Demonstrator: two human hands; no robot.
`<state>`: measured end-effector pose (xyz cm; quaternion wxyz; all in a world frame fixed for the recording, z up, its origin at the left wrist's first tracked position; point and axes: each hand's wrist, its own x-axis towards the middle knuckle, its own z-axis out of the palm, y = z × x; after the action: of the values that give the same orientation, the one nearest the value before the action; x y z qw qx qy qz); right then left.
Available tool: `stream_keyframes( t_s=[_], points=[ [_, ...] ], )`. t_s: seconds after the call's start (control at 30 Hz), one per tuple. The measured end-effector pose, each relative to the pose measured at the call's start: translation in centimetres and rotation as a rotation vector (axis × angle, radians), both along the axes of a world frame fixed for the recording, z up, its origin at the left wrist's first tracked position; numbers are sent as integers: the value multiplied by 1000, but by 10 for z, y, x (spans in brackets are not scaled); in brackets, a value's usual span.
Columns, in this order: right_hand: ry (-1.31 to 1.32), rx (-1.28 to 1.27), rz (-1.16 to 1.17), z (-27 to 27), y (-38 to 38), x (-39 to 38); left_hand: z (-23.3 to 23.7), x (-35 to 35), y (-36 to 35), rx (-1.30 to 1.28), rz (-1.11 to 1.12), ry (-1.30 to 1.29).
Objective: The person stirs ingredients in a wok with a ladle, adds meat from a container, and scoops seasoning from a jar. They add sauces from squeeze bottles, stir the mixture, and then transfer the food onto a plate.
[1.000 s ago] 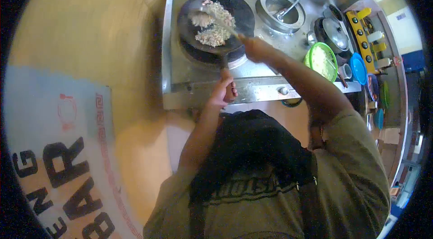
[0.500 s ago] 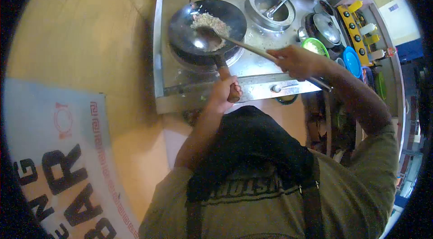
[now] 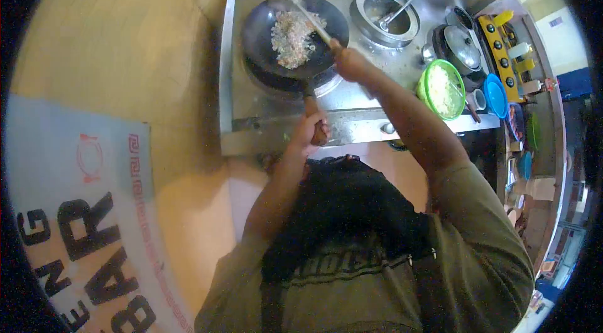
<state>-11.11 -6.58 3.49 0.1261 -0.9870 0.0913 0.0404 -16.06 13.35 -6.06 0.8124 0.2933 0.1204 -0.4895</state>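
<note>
My left hand (image 3: 309,130) is wrapped round the wooden handle of a dark wok (image 3: 260,44) on the stove. Chopped or rice-like food (image 3: 292,41) lies in the middle of the wok; its exact kind I cannot make out. A long-handled wok ladle (image 3: 312,21) is gripped in my right hand (image 3: 353,64), beyond the wok's right rim. The ladle's head is over the wok's far rim, near the loop handle, and looks slightly blurred.
Right of the wok stands a round metal pot (image 3: 379,36) with a ladle inside. Farther right are a green bowl (image 3: 427,91) of pale shredded food, a blue bowl (image 3: 496,95), a lidded pan (image 3: 461,47) and a yellow panel with knobs (image 3: 500,63). A wall and a printed banner (image 3: 81,163) border the left.
My right hand has moved left and the ladle's head has gone from within the food to the wok's far rim. The food is more spread out. My left hand stays on the handle.
</note>
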Motion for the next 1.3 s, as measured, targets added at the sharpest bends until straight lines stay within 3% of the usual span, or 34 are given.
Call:
stream_keyframes(
  t_s=[0.07,0.13,0.2,0.27,0.33,0.37,0.43,0.53,0.6,0.73,0.8,0.87,0.93,0.97,1.03,1.13,1.2,1.27,1.3],
  points=[
    [152,117,150,-4,10,-4,-3,12,3,2,-18,-12],
    [252,-20,211,28,15,-60,-28,17,5,18,-96,1],
    [275,-125,271,48,12,-102,-17,2,6,98,-95,-19],
    [335,-291,219,67,4,-116,33,-10,-4,162,-89,-71],
    [135,-367,345,66,-41,-102,99,-40,-12,-19,-51,83],
    [58,-470,343,95,-44,-98,82,-37,-17,-38,-47,155],
    [176,-644,323,144,-47,-93,48,-16,-16,-56,-44,116],
    [136,-705,393,178,-58,-103,41,-7,-16,-88,29,134],
    [232,-631,316,164,-53,-99,41,-6,-15,-54,21,92],
    [51,-212,267,48,-97,-72,4,6,-8,-101,-44,79],
    [-100,-91,128,29,-76,-61,-10,0,-3,-32,-9,-100],
    [-16,91,-34,-14,-69,-28,-11,-2,-2,-60,-41,-17],
    [261,357,-154,34,-24,-27,3,1,0,41,-7,-25],
    [254,364,-156,26,-26,-28,2,6,4,47,-11,-32],
    [-253,194,341,3,-39,-35,-8,4,4,-19,-26,-8],
    [-18,113,117,-19,-16,1,-22,4,1,-51,-18,4],
    [67,108,125,1,-7,-16,-23,11,5,-55,-42,-8],
    [215,-171,251,37,-1,-65,-27,5,8,-60,-69,16],
    [226,-168,246,50,2,-79,-19,1,10,18,-99,34]
  ],
)
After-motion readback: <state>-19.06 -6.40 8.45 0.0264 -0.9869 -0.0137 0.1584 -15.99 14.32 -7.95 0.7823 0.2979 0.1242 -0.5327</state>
